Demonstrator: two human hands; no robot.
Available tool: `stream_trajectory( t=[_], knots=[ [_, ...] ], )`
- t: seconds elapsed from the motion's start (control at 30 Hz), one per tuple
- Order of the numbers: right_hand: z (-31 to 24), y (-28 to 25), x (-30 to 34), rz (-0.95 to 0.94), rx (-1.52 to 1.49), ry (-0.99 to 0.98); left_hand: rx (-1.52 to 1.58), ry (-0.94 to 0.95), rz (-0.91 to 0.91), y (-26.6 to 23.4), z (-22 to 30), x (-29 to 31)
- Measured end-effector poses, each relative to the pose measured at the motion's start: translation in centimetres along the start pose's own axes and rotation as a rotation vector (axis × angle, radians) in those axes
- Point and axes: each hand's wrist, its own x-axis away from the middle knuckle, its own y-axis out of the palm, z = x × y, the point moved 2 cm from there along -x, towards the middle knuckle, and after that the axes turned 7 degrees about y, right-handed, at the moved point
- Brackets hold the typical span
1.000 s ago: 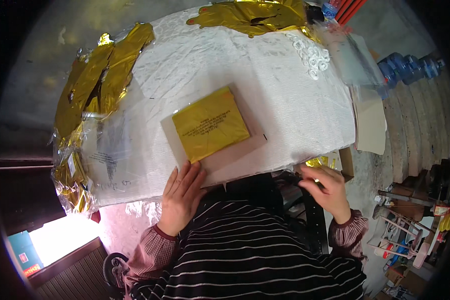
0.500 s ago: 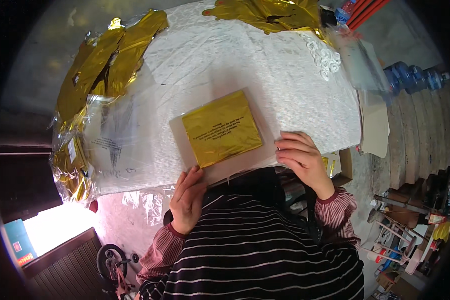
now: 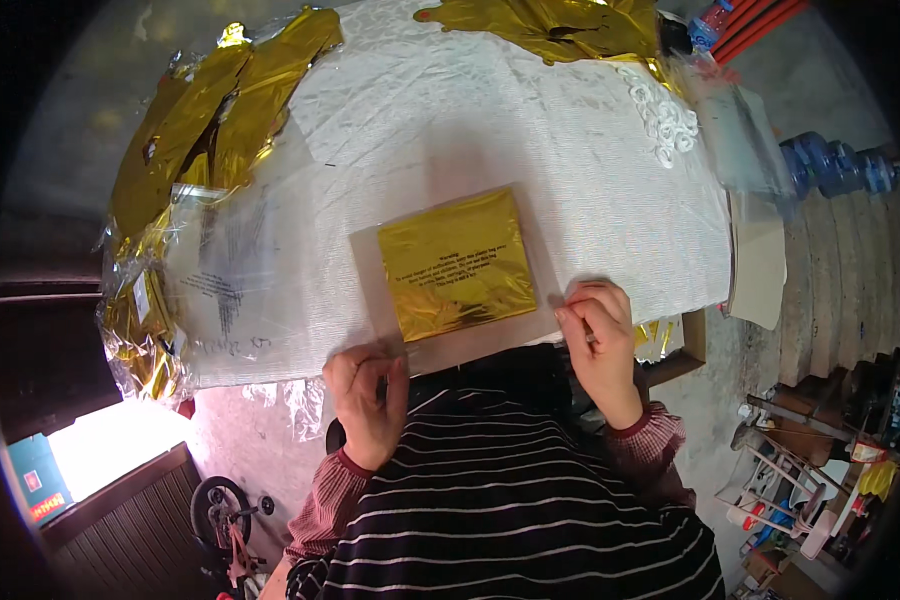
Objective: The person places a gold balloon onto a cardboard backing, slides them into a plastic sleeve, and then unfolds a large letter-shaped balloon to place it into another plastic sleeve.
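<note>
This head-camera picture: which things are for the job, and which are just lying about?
In use:
flat gold foil packet
see-through plastic bag around it
left hand; right hand

Apparently just lying about:
large blue plastic bottles
pink-framed bicycle

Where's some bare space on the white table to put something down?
The white table covering has a big bare patch past the gold packet, between the left gold foil and the white rings. Another lies below the rings, right of the packet and past the right hand. It's crowded at the left, with foil and clear plastic.
</note>
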Motion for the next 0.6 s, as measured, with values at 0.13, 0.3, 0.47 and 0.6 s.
stream_trajectory(
  t=[0.13, 0.3, 0.47, 0.6],
  knots=[
    [-0.6, 0.6, -0.3, 0.08, 0.073, 0.022, -0.076, -0.003, -0.047, -0.1, 0.3, -0.6],
    [-1.2, 1.0, -0.5, 0.11, 0.164, -0.019, -0.062, -0.057, -0.026, 0.3, 0.4, -0.6],
    [-0.3, 0.9, -0.1, 0.143, 0.09, 0.158, 0.069, -0.177, 0.02, 0.3, 0.0, -0.8],
    [-0.4, -0.7, -0.1, 0.066, -0.008, 0.178, -0.059, 0.119, -0.053, -0.9, -0.6, 0.0]
  ],
)
